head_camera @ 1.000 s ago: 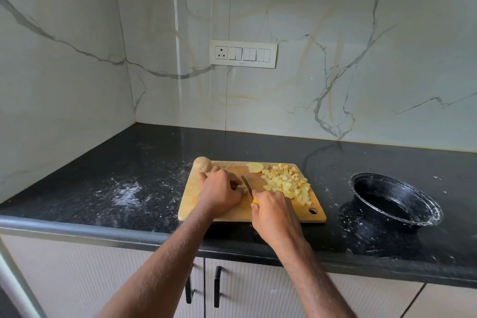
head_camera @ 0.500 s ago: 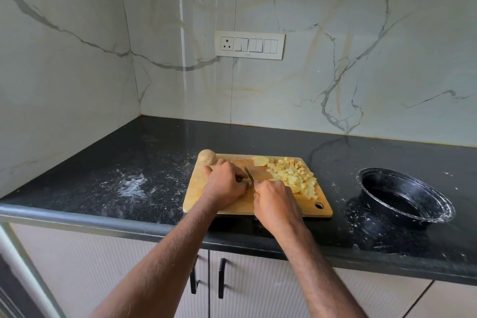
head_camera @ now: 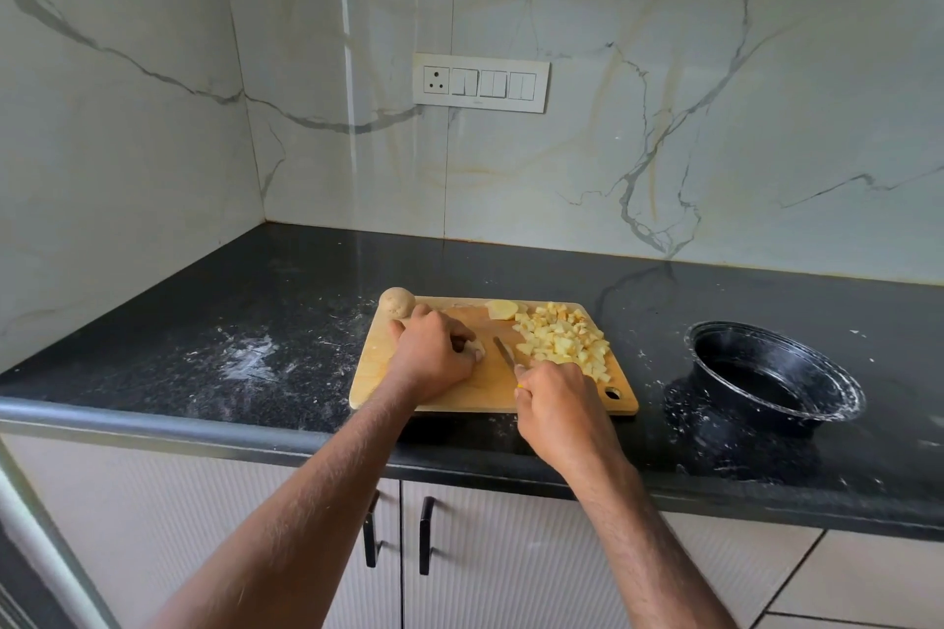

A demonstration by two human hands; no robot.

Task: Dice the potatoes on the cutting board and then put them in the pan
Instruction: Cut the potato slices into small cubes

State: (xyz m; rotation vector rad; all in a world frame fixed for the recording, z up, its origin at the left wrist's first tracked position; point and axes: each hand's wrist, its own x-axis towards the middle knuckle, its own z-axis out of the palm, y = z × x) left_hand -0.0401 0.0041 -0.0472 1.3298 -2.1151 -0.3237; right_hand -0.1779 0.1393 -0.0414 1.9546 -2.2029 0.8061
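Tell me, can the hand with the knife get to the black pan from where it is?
Probably yes. The pan sits open on the counter to the right of the cutting board, and nothing stands between it and the right hand. That hand grips the knife, though.

1. Soft, even daylight; scene was bright, no harsh shadows.
2. Vertical glare streak ran down the glossy wall tile [head_camera: 352, 82] left of the switch panel [head_camera: 480, 82].
3. Black countertop [head_camera: 286, 301] showed dull reflections.
4. Wide-angle bending at edges.
5. Slightly soft focus overall.
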